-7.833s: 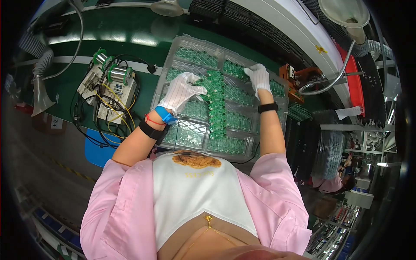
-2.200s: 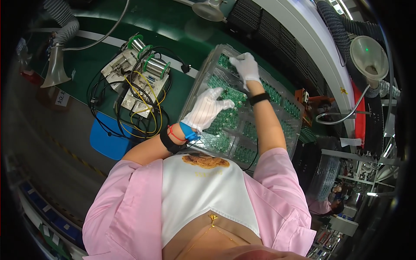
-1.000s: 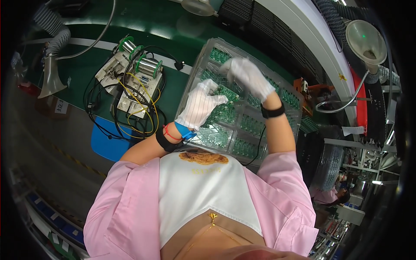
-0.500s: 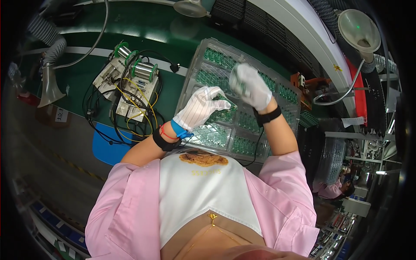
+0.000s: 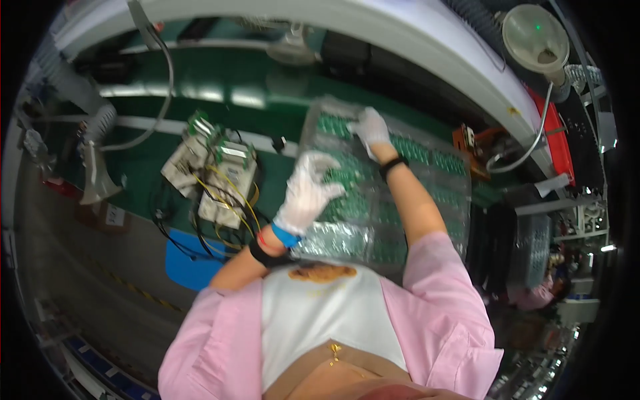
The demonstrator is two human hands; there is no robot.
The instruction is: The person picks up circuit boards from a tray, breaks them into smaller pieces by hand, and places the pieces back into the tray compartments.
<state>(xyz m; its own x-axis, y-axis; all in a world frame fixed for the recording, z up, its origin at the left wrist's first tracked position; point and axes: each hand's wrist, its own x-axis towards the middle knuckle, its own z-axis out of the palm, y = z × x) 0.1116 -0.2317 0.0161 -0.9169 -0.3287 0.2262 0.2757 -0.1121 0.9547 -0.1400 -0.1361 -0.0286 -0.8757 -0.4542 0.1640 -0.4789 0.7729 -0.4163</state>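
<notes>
A clear plastic tray (image 5: pixel 381 230) divided into compartments holds rows of small green circuit boards (image 5: pixel 413 152). Over its left side is my left hand (image 5: pixel 303 200), in a white glove. The thumb and fingers curve around green circuit boards (image 5: pixel 335 176); blur hides how many are in the grip. My right hand (image 5: pixel 375 129), also gloved in white, reaches to the tray's far side. Its fingertips are at the boards in a far compartment (image 5: pixel 333 125). Motion blur hides whether those fingers grip a board.
Left of the tray stands a soldering-wire feeder unit (image 5: pixel 230 177) with wire spools, yellow tubes and black cables. Fume-extraction funnels hang at the left (image 5: pixel 100 180) and upper right (image 5: pixel 537 40). An orange device (image 5: pixel 470 143) stands beyond the tray's right side. A blue stool (image 5: pixel 190 260) is below the bench.
My right hand has moved toward the tray's far edge. The fingers of my left hand have spread wider. The whole view has shifted, so the bench sits lower in the picture.
</notes>
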